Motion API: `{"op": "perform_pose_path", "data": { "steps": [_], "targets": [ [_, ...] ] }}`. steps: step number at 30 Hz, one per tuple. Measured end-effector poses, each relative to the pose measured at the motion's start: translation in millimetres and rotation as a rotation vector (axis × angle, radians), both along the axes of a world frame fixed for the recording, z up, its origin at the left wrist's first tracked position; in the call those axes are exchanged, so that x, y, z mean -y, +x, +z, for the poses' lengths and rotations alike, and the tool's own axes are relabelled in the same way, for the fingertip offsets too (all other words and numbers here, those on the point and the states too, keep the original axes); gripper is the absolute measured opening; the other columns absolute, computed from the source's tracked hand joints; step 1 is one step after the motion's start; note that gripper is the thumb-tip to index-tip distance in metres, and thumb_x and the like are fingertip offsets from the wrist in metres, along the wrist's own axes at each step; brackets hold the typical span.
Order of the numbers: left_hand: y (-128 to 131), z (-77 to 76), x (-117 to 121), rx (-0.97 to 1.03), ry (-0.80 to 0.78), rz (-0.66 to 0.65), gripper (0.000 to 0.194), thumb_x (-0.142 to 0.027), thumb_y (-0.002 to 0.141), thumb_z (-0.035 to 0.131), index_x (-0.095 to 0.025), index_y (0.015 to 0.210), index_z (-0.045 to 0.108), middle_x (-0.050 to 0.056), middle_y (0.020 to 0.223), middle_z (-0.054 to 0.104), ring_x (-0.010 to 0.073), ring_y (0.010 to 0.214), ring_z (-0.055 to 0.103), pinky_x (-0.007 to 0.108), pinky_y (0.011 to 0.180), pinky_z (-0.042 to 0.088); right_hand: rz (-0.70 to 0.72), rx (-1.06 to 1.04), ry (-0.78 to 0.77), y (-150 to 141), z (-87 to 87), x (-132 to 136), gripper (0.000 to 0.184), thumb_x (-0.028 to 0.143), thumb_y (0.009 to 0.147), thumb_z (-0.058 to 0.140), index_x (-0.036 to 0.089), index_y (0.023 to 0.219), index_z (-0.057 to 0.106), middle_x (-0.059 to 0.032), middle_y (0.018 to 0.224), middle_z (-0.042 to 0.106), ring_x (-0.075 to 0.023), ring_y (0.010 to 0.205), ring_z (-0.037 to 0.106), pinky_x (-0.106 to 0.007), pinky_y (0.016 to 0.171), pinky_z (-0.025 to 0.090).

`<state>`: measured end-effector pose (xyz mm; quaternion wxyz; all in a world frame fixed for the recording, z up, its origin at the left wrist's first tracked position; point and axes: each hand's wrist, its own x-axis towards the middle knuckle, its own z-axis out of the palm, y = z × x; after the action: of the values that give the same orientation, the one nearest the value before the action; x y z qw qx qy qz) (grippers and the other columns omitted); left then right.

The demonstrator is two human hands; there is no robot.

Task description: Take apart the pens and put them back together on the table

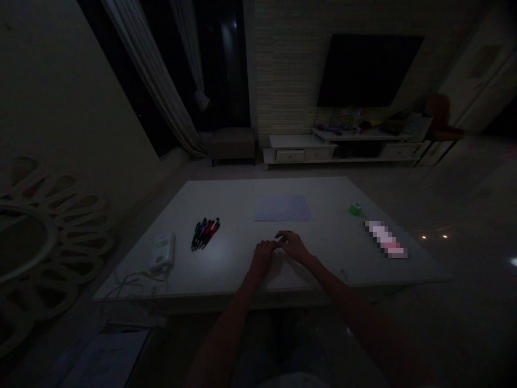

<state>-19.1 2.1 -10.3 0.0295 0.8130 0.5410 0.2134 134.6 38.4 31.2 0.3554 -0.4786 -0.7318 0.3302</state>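
My left hand (264, 249) and my right hand (293, 245) meet over the near middle of the white table (230, 269). Both are closed, with bent fingers, on a thin dark pen-like thing (276, 246); the dim light and my fingers hide most of it. Another small dark bit shows just beyond the right fingers, and I cannot tell if it is part of the same thing. Beyond my hands lies a printed sheet of paper (283, 208). To the left is a bunch of several pens (205, 234), dark, blue and red, lying side by side.
A white box-shaped device (162, 251) with cables (137, 277) stands at the table's left. On the right are a small green object (355, 208) and a blurred-out pinkish item (385, 239). Further off are a TV cabinet (294, 141), a grey ottoman (231, 143) and a chair (440, 116).
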Motion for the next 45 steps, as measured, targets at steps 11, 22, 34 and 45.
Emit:
{"op": "perform_pose_path", "data": {
  "steps": [11, 22, 34, 45],
  "targets": [
    [-2.6, -4.2, -3.3, 0.386, 0.184, 0.245, 0.024, -0.016, 0.093, 0.034, -0.018, 0.107, 0.054, 0.009, 0.097, 0.06, 0.0196, 0.092, 0.054, 0.037, 0.085, 0.043, -0.201, 0.137, 0.104, 57.3, -41.6, -10.4, 0.018, 0.025, 0.076, 0.057, 0.02, 0.09, 0.068, -0.0048, 0.088, 0.063, -0.017, 0.081, 0.059, -0.031, 0.078, 0.046],
    [1.0, 0.0, -0.9, 0.267, 0.115, 0.223, 0.023, -0.015, 0.093, 0.033, -0.018, 0.098, 0.055, 0.007, 0.089, 0.058, 0.0189, 0.086, 0.052, 0.033, 0.083, 0.041, -0.179, 0.311, 0.097, 27.2, -37.6, -37.6, 0.012, 0.023, 0.08, 0.059, 0.018, 0.084, 0.068, -0.0069, 0.095, 0.058, -0.0166, 0.088, 0.056, -0.026, 0.08, 0.042],
    [2.9, -5.3, -2.9, 0.063, 0.101, 0.144, 0.02, -0.011, 0.091, 0.037, -0.017, 0.099, 0.054, 0.007, 0.091, 0.059, 0.0194, 0.086, 0.051, 0.033, 0.079, 0.04, -0.115, -0.121, 0.048, 35.7, -10.0, -4.6, 0.024, 0.037, 0.078, 0.055, 0.019, 0.085, 0.069, -0.0049, 0.082, 0.071, -0.017, 0.07, 0.062, -0.029, 0.067, 0.048],
    [4.4, 0.5, -0.3, -0.025, 0.113, 0.127, 0.018, -0.01, 0.091, 0.037, -0.018, 0.099, 0.051, 0.005, 0.091, 0.058, 0.0187, 0.085, 0.051, 0.032, 0.078, 0.04, -0.089, -0.065, 0.126, 30.3, -0.9, 0.4, 0.023, 0.039, 0.078, 0.058, 0.019, 0.082, 0.07, -0.0062, 0.083, 0.071, -0.017, 0.071, 0.062, -0.028, 0.065, 0.047]
  ]
}}
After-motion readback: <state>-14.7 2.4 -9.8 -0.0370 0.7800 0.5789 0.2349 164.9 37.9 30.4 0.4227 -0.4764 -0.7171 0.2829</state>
